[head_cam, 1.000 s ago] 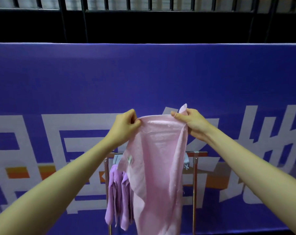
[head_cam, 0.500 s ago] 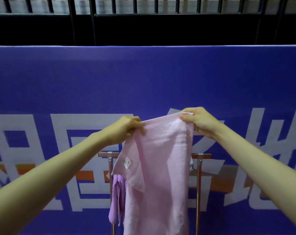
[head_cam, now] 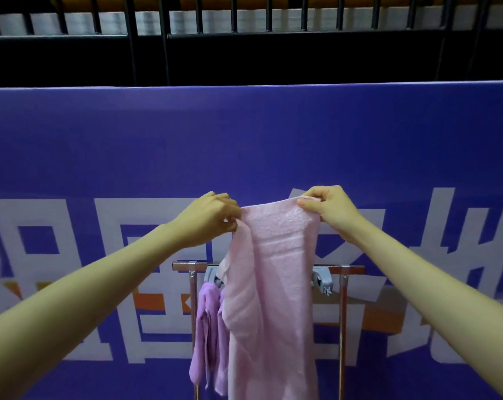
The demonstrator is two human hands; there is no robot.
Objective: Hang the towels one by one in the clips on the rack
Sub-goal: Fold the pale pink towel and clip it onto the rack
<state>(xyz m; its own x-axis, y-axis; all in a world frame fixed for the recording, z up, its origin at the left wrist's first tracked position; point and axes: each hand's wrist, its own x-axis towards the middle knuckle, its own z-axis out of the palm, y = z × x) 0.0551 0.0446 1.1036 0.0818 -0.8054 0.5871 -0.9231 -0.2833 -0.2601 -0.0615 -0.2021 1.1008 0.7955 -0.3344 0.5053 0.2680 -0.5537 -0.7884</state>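
Both hands, left hand (head_cam: 212, 222) and right hand (head_cam: 329, 210), pinch the pink towel's (head_cam: 273, 284) top edge, stretching it flat above the rack (head_cam: 342, 313), probably to feed the grey clip (head_cam: 321, 280), with a purple towel (head_cam: 208, 327) already hanging there.

I see a large purple-blue banner (head_cam: 244, 140) filling most of the view, stretched flat like a wall. Big white block characters (head_cam: 42, 272) run across its lower half, with small orange patches (head_cam: 149, 301) set among them near the banner's middle and lower right. The upper part of the banner is plain colour with soft folds. Directly above the banner's top edge lies a dark, unlit band. Above that band stands a black metal railing (head_cam: 163, 39) with evenly spaced upright bars, and behind its bars I make out a pale grey ribbed surface (head_cam: 215, 21). The light is dim and even.
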